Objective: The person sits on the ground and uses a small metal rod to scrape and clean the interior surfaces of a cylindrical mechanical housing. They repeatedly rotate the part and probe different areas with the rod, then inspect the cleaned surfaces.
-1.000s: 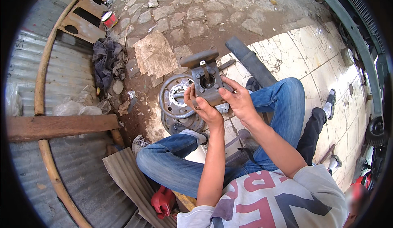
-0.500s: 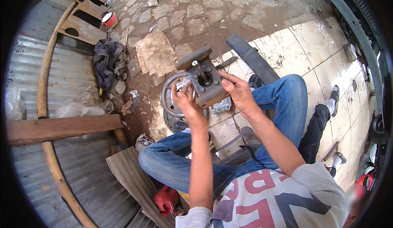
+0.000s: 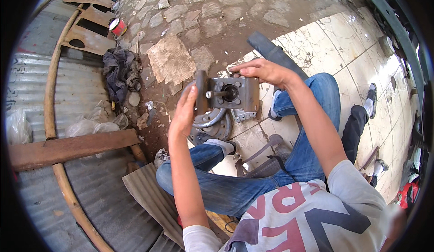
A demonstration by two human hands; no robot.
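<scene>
A heavy dark metal bracket (image 3: 248,99) is held up in front of me between both hands. Bolt heads surround its round opening, and a short metal shaft (image 3: 217,94) sticks out of that hole. My left hand (image 3: 182,112) presses its palm and fingers along the upright flange on the left side. Over the upper right edge lies my right hand (image 3: 266,72), its fingers stretched along the top; part of its grip is hidden. Below the bracket, a round metal part with a curved tube (image 3: 212,118) rests on the ground beside a flat grey metal piece (image 3: 244,115).
A long black bar (image 3: 273,53) lies beyond my right hand. Torn cardboard (image 3: 172,60) and dark cloth (image 3: 118,73) are on the dirt to the left. A wooden plank (image 3: 74,148) juts from the corrugated wall. Another person's leg (image 3: 355,132) is at the right.
The bracket has turned so its flange, earlier at the top, now stands on the left. My left hand has shifted left onto that flange; my right hand has moved up over the top edge.
</scene>
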